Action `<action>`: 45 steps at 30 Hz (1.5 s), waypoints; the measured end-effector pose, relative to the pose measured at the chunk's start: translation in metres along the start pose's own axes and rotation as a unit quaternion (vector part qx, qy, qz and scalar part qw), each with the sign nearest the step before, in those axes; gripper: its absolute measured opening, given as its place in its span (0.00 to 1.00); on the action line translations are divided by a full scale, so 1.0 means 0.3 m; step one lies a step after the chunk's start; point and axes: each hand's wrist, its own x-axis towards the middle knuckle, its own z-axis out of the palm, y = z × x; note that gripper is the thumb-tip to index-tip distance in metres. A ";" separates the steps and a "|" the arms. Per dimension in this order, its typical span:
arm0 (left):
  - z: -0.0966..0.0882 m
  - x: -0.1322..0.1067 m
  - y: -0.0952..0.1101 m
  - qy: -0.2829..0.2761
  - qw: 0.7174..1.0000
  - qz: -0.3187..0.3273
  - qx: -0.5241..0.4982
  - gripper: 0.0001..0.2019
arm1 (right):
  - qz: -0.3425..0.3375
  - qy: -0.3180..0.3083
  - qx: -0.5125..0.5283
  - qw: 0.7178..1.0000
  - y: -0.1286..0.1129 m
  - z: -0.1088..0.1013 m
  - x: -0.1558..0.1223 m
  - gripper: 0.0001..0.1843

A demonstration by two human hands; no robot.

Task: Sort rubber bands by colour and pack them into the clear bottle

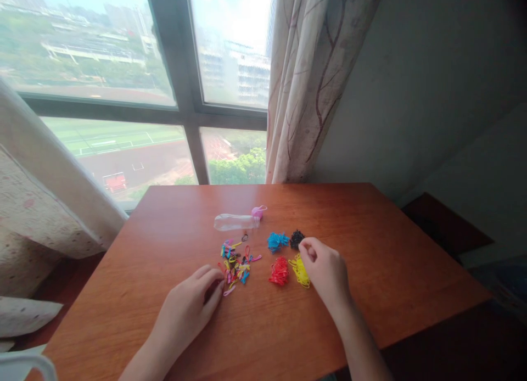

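Note:
Small elastic hair bands in mixed colours (235,265) lie in a loose heap left of the middle of the table. At its left edge is my left hand (195,296), fingers curled and tips brought together against the bands; whatever they pinch is too small to make out. My right hand (325,265) is closed in a pinch beside the pile of black bands (297,239), and its fingers hide what they may hold. Under and beside that hand is a pile of yellow bands (300,271), partly covered. Blue bands (277,241) and red bands (279,271) form two more single-colour piles.
A clear plastic bottle-shaped container (234,222) lies on its side behind the heap, with a pink cap (258,212) by its mouth. The wooden table (395,260) stands against a window and curtains (304,84). A white chair-like rail (28,362) shows at the lower left.

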 end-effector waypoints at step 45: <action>0.007 -0.007 0.012 0.018 1.000 0.003 0.017 0.08 | -0.088 -0.128 0.115 0.981 -0.204 0.149 -0.280 0.09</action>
